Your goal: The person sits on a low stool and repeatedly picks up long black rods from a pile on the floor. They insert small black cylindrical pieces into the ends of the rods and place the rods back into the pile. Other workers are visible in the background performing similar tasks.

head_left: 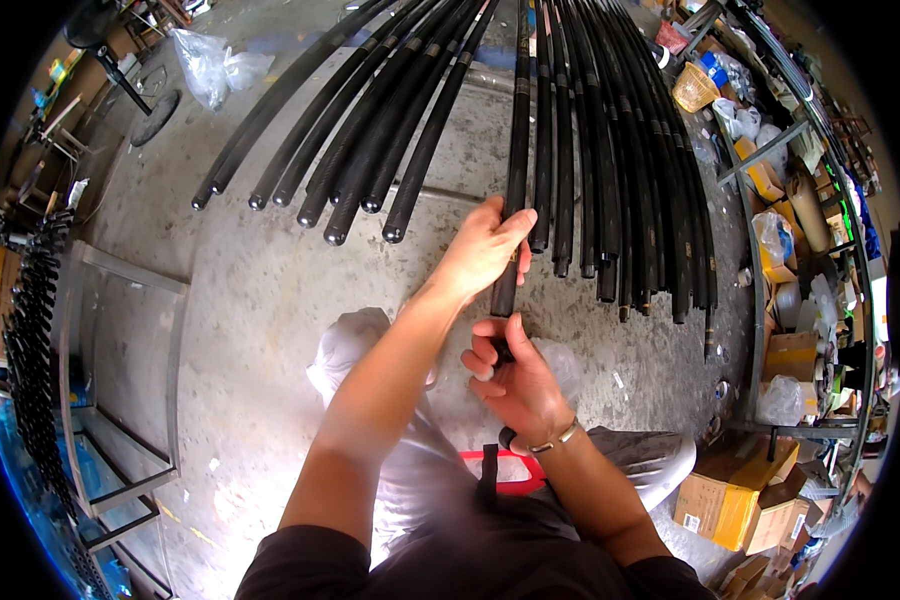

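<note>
My left hand (482, 250) is wrapped round a long black rod (518, 130), close to its near end. The rod runs away from me toward the top of the view, and its near end points down at my right hand (522, 382). The right hand's fingers are curled just below that end, with the thumb raised beside it. Between them is a small dark piece (502, 350), which looks like a black end cap; the fingers hide most of it. Several black rods (630, 190) lie side by side to the right, and more capped rods (360, 150) lie to the left.
A metal rack (815, 430) with bags and boxes lines the right side. Open cardboard boxes (740, 490) stand at the lower right. To the left is a grey metal frame (175, 380) beside a dense stack of black rods (35, 350). Clear plastic bags (205, 70) lie at the far left.
</note>
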The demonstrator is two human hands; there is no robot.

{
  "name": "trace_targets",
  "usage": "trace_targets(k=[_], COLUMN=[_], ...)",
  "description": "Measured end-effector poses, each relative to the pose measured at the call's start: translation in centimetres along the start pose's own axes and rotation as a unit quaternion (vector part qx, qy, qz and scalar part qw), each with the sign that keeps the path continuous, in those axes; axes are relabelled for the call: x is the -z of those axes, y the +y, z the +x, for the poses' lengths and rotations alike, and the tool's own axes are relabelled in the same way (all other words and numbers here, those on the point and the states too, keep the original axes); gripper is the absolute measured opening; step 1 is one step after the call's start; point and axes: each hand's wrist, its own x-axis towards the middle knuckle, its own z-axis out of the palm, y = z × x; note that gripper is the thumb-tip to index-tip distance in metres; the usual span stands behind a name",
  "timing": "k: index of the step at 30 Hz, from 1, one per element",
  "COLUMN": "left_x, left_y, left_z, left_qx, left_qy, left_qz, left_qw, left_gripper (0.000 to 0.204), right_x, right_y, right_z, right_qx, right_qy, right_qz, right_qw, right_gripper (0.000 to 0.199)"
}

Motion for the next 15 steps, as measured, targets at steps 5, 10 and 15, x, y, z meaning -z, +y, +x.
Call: trace_targets(k=[5,10,15], left_x=[-0.14,-0.45,-0.51], left_y=[-0.41,-0.42,-0.23], left_z=[-0.15,-0.18,-0.16], left_qx=[-0.071,-0.095,-0.085], left_qy=[0.008,0.018,0.02], left_qz=[0.138,0.165,0.15], left_qw=[0.988,0.982,0.985], left_gripper=[0.026,0.028,0.028], right_x=[0.68,0.84,0.4], right_y=[0.67,0.76,0.77], right_z=[-0.23,0.32,0.17], right_qx=[-0.007,0.001,-0.006], right_qy=[0.01,0.021,0.02], right_qz=[0.087,0.116,0.129], right_qw=[0.996,0.993,0.991], right_gripper=[0.043,0.042,0.04])
